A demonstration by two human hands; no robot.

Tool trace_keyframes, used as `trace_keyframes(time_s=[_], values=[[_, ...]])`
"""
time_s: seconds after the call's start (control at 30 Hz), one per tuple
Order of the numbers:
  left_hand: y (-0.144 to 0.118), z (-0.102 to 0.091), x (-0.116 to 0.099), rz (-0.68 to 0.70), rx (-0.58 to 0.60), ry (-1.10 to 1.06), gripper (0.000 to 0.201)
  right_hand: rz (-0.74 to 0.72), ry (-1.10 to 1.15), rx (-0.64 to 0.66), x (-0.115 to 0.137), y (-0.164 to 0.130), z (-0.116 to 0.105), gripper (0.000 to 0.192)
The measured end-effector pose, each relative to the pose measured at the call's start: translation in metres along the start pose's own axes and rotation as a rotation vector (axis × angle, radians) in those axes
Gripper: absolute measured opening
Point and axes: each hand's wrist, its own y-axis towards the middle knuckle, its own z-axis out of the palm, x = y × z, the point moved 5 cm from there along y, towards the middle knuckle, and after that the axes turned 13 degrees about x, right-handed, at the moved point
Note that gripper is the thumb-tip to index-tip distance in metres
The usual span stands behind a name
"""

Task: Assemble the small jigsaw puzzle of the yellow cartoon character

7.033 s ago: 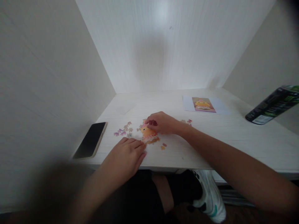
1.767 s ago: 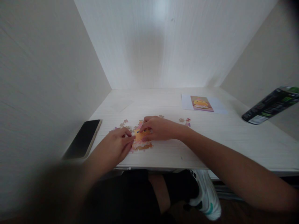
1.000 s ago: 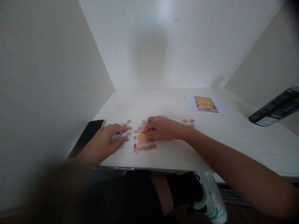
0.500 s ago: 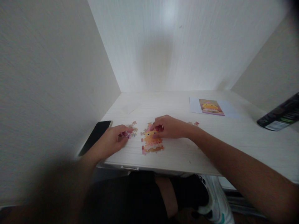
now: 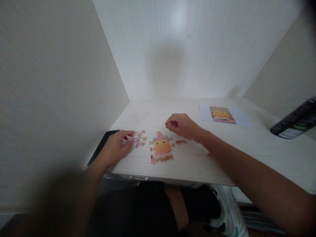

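A partly assembled jigsaw puzzle (image 5: 161, 149) lies flat on the white table, showing a yellow figure with a pink hat. Just left of it, several loose puzzle pieces (image 5: 142, 138) form a small pile. My left hand (image 5: 116, 146) rests at that pile, thumb and fingers curved apart around some purplish pieces. Over the table behind the puzzle is my right hand (image 5: 182, 125), its thumb and fingertips pinched together; whatever is between them is too small to make out. More loose pieces (image 5: 179, 142) lie right of the puzzle, partly under my right wrist.
A picture card (image 5: 222, 115) with the same yellow figure lies on white paper at the back right. A dark bottle (image 5: 295, 120) is at the right edge. Beside my left hand lies a black phone-like slab (image 5: 102, 144). Walls (image 5: 108, 82) enclose the table.
My right hand has lifted off the puzzle and moved back and slightly right, uncovering the puzzle's upper part. The left hand has shifted slightly left, its fingers more apart.
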Motion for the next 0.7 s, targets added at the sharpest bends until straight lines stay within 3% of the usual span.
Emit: trace_keyframes(time_s=[0.17, 0.23, 0.37, 0.53, 0.7], values=[[0.005, 0.012, -0.017, 0.113, -0.002, 0.033, 0.036, 0.082, -0.031, -0.017, -0.014, 0.001, -0.006, 0.021], [0.006, 0.019, -0.027, 0.183, 0.002, 0.065, 0.034, 0.124, 0.01, 0.033, -0.019, 0.001, -0.006, 0.022], [0.006, 0.028, -0.041, 0.253, -0.012, 0.12, 0.031, 0.185, 0.115, 0.347, -0.027, -0.002, 0.0, 0.023], [0.006, 0.031, -0.043, 0.264, -0.009, 0.135, 0.03, 0.126, 0.196, 0.723, -0.029, -0.014, 0.007, 0.029], [0.005, 0.029, -0.046, 0.265, -0.04, 0.118, 0.029, 0.129, 0.132, 0.765, -0.029, -0.015, 0.013, 0.03]])
